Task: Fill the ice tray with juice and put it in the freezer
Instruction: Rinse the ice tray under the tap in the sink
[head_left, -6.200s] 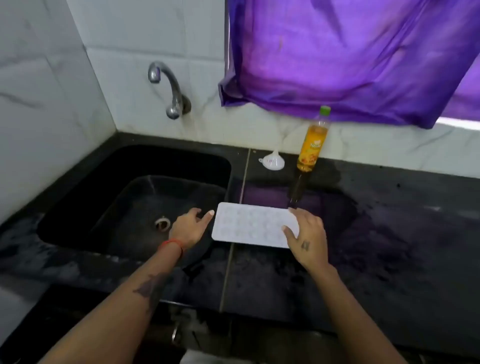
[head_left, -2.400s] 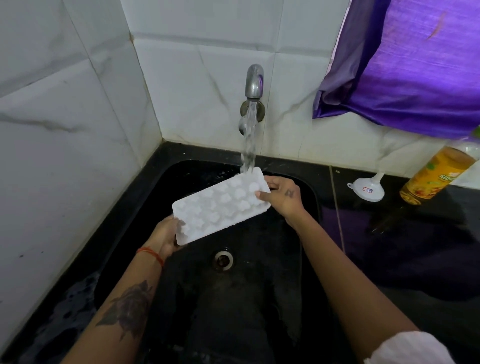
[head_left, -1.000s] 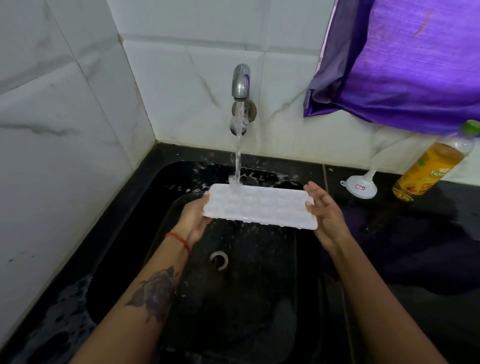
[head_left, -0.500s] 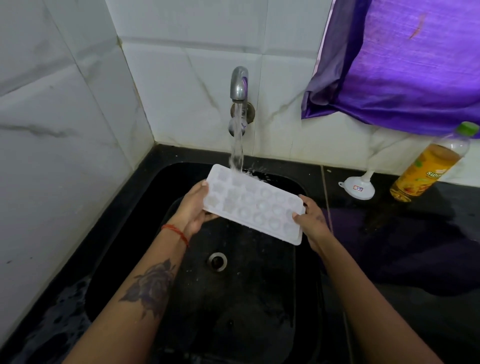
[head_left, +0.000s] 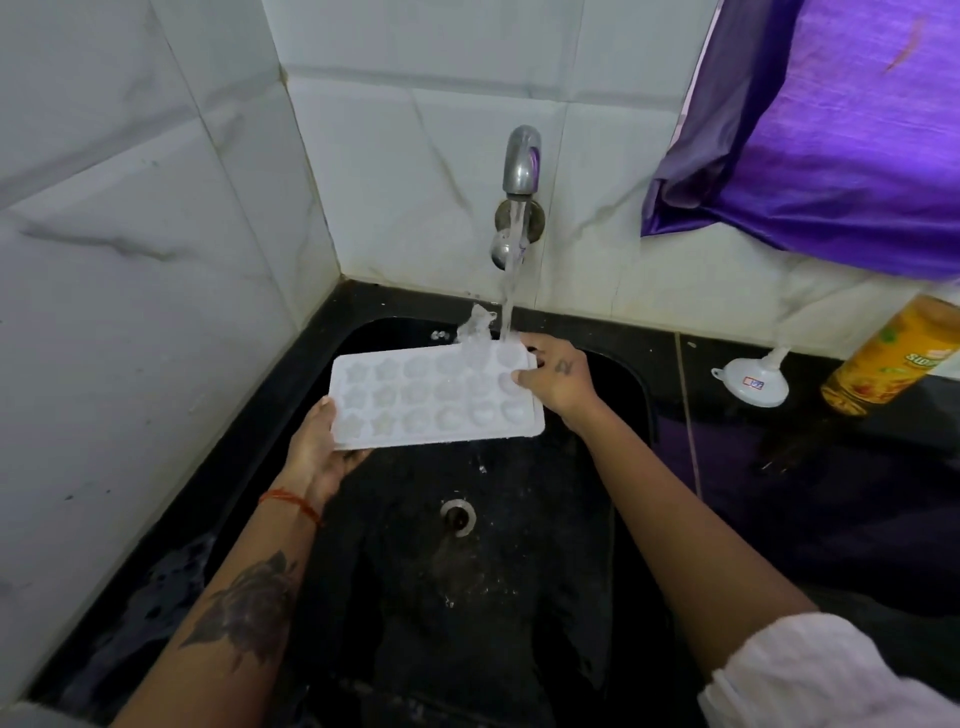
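Note:
I hold a white ice tray (head_left: 415, 402) with star-shaped and round cells over the black sink (head_left: 631, 379), cells facing up. My left hand (head_left: 317, 449) grips its near left corner from below. My right hand (head_left: 558, 376) grips its far right end. Water streams from the metal tap (head_left: 521, 166) onto the tray's far right cells and splashes upward. The juice bottle (head_left: 891, 361), orange with a yellow label, stands on the counter at the right edge, its top cut off by the purple cloth.
A small white funnel (head_left: 756, 376) lies on the black counter (head_left: 831, 493) between sink and bottle. A purple cloth (head_left: 831, 130) hangs at upper right. White marble tile walls (head_left: 130, 260) close in the left and back. The drain (head_left: 457, 517) sits mid-sink.
The tray went from the counter to under the running tap. In the last half second it levelled out and shifted so the stream hits its right end instead of the left.

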